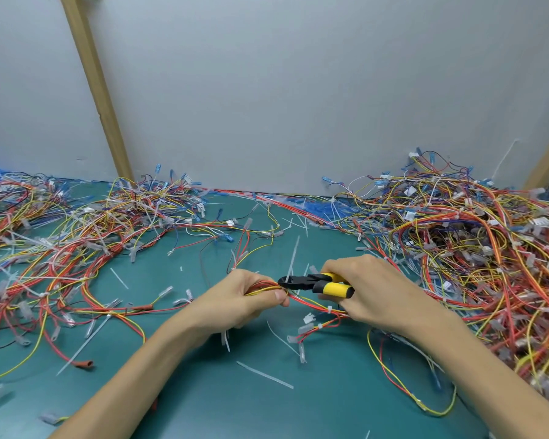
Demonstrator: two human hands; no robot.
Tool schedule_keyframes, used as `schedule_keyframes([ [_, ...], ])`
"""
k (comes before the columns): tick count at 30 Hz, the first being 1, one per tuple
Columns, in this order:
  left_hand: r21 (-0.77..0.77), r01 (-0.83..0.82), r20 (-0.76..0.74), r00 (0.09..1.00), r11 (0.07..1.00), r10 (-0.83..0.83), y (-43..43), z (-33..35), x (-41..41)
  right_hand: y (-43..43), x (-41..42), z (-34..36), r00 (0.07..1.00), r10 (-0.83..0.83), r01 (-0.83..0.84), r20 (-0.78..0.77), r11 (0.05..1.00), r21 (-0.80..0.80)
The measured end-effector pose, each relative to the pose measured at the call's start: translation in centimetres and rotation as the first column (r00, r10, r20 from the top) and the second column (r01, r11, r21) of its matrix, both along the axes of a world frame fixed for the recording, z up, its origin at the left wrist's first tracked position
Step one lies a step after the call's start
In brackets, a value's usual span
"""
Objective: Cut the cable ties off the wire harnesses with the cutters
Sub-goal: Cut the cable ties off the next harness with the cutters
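Left heap: Loose red, yellow and blue wire harnesses (61, 232) sprawl over the teal bench mat (203, 400), well apart from your hands.
Left hand: Your left hand (254, 296) curls round a slim bundle of red and yellow wires (301, 301), thumb and fingers pinching it just beside the blades. Hold it taut so the strap stands proud of the insulation.
Cut point: A translucent white plastic cable tie (293, 258) rises from the bundle at the nose of the tool.
Cutters: The black-nosed, yellow-handled cutters (317, 283) lie almost level, their jaws nearly together at the tie. You cannot tell whether it is severed. Catch only the strap and angle the tips away from the wires.
Right hand: Your right hand (371, 289) wraps both handles. Squeeze steadily rather than snapping.
Next tie: A second white tie (329, 309) sits further along the same bundle, under your right hand.
Right heap: A deeper tangle of tied harnesses (473, 248) awaits.
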State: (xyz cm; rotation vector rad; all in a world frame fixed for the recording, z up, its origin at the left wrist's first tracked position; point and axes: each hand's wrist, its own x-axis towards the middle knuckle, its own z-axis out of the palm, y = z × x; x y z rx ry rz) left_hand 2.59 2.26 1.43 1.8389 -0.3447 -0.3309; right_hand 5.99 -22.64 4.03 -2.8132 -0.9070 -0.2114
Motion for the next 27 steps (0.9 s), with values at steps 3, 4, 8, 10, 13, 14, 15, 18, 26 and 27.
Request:
schedule_keyframes([
  [3, -0.058, -0.035, -0.048, 0.998, 0.998, 0.033, -0.1, -0.1, 0.1, 0.3, -0.3, -0.5, 1.000, -0.025, 0.025, -0.002, 1.000, 0.006],
  [4, -0.077, -0.047, -0.066, 0.997, 0.996, 0.041, -0.1, -0.1, 0.1, 0.4, -0.5, -0.8, 0.999, -0.032, 0.033, -0.004, 0.999, 0.023],
  [8, -0.088, -0.052, -0.080, 0.996, 0.995, 0.044, 0.0, -0.2, 0.2, 0.9, -0.7, -2.0, 0.997, -0.072, 0.074, -0.026, 0.995, 0.061],
  [10, -0.061, -0.059, -0.061, 0.997, 0.996, 0.055, -0.2, -0.3, 0.2, 0.9, -0.6, -2.6, 0.995, -0.090, 0.092, -0.048, 0.994, 0.061],
  [13, -0.016, -0.075, -0.035, 0.997, 0.997, 0.074, -0.4, -0.5, 0.2, 0.7, -0.4, -3.0, 0.992, -0.095, 0.100, -0.079, 0.993, 0.069],
  [14, -0.006, -0.080, -0.030, 0.996, 0.997, 0.080, -0.4, -0.5, 0.2, 0.7, -0.4, -3.1, 0.992, -0.095, 0.101, -0.083, 0.993, 0.067],
  [15, 0.001, -0.085, -0.027, 0.996, 0.996, 0.085, -0.5, -0.6, 0.2, 0.6, -0.3, -3.2, 0.992, -0.096, 0.102, -0.084, 0.993, 0.063],
  [18, 0.019, -0.094, -0.025, 0.995, 0.995, 0.095, -0.5, -0.6, 0.2, 0.6, -0.2, -3.2, 0.991, -0.103, 0.107, -0.087, 0.993, 0.041],
  [26, 0.038, -0.096, -0.029, 0.995, 0.995, 0.097, -0.4, -0.7, 0.2, 0.4, -0.1, -3.2, 0.989, -0.110, 0.114, -0.101, 0.993, 0.029],
  [27, 0.038, -0.095, -0.027, 0.995, 0.995, 0.096, -0.4, -0.7, 0.2, 0.5, -0.1, -3.2, 0.989, -0.110, 0.114, -0.102, 0.993, 0.031],
])
